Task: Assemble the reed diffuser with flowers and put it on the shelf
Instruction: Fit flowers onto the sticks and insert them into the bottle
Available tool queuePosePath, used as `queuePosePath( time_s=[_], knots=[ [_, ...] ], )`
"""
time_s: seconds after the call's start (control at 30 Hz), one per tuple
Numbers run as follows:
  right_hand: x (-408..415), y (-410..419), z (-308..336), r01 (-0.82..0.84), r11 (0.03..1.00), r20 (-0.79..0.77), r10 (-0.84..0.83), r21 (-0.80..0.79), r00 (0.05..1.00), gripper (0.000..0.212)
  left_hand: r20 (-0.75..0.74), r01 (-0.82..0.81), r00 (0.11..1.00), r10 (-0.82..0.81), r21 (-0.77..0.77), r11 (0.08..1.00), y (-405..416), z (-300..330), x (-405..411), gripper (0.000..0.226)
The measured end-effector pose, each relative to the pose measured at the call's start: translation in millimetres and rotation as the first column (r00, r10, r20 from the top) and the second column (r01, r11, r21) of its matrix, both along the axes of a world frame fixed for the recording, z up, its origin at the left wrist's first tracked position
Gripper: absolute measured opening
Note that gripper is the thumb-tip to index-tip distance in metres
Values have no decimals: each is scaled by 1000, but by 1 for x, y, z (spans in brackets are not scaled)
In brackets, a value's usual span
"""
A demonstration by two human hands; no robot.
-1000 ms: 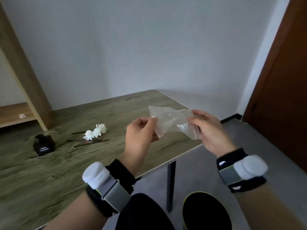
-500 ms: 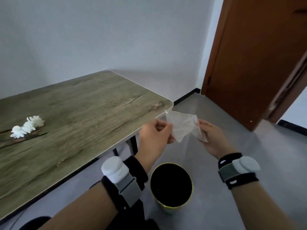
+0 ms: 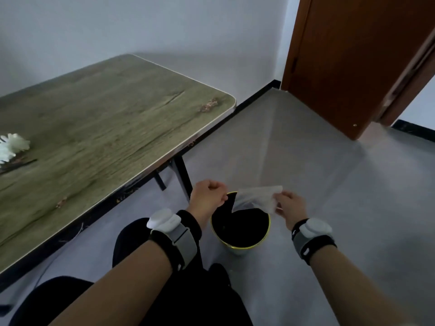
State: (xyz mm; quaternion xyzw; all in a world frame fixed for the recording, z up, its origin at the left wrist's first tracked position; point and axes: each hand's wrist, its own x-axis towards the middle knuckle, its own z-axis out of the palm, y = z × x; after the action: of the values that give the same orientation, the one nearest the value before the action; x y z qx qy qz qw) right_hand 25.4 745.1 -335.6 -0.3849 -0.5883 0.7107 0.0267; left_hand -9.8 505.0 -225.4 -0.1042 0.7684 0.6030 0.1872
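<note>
A clear empty plastic bag (image 3: 256, 199) hangs over a yellow-rimmed bin (image 3: 240, 244) on the floor. My right hand (image 3: 290, 205) pinches the bag's right edge. My left hand (image 3: 208, 198) is a closed fist just left of the bag, apart from it. White flowers (image 3: 13, 147) and dark reed sticks (image 3: 17, 164) lie at the left edge of the wooden table (image 3: 113, 118). The diffuser bottle and the shelf are out of view.
The table's black legs (image 3: 182, 177) stand just left of the bin. A brown door (image 3: 357, 62) stands open at the right, over grey floor (image 3: 329, 184). My dark-clothed legs (image 3: 164, 290) fill the lower middle.
My view swung right and down, away from the table. Both hands dropped with the bag to just above the bin. My left hand let go of the bag.
</note>
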Motion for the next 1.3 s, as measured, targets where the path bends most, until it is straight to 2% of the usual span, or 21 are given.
queuePosePath(
  time_s=[0.07, 0.2, 0.3, 0.43, 0.57, 0.67, 0.8, 0.93, 1.1, 1.3],
  knots=[
    [2, -12, -9, -8, 1000, 29, 8, -3, 1000, 2, 17, -1, 1000, 1, 6, 1000, -5, -2, 0, 6],
    [7, -32, -20, -103, 995, 84, 103, -1, 991, 19, 34, 3, 999, -4, 7, 1000, -14, -3, 1, 8],
    [2, -42, -12, -154, 988, 68, 155, -12, 986, 25, 18, 4, 1000, -4, -6, 1000, -21, 5, 1, 11],
    [-18, -57, 35, -150, 986, -62, 146, -72, 987, 17, -74, 10, 997, -12, -29, 1000, -24, 32, -4, 11],
    [-36, -72, 100, -171, 984, -261, 151, -57, 954, 5, -203, 54, 978, -45, 39, 998, -23, 78, -5, 5],
    [-40, -91, 158, -232, 971, -384, 237, 61, 893, 9, -330, 69, 944, -31, 103, 992, -39, 121, -3, 17],
    [-39, -126, 221, -287, 947, -531, 320, 146, 785, 15, -493, 42, 870, 20, 113, 993, -82, 171, -3, 10],
    [-40, -176, 263, -374, 904, -614, 417, 207, 670, 14, -574, -23, 814, 90, 123, 992, -134, 200, 2, 5],
    [-53, -255, 297, -517, 802, -639, 571, 300, 515, 15, -631, -168, 756, 172, 67, 984, -216, 217, 12, 8],
    [-76, -353, 313, -644, 662, -599, 710, 384, 372, 13, -662, -376, 693, 284, 3, 927, -308, 226, 23, 4]
  ],
)
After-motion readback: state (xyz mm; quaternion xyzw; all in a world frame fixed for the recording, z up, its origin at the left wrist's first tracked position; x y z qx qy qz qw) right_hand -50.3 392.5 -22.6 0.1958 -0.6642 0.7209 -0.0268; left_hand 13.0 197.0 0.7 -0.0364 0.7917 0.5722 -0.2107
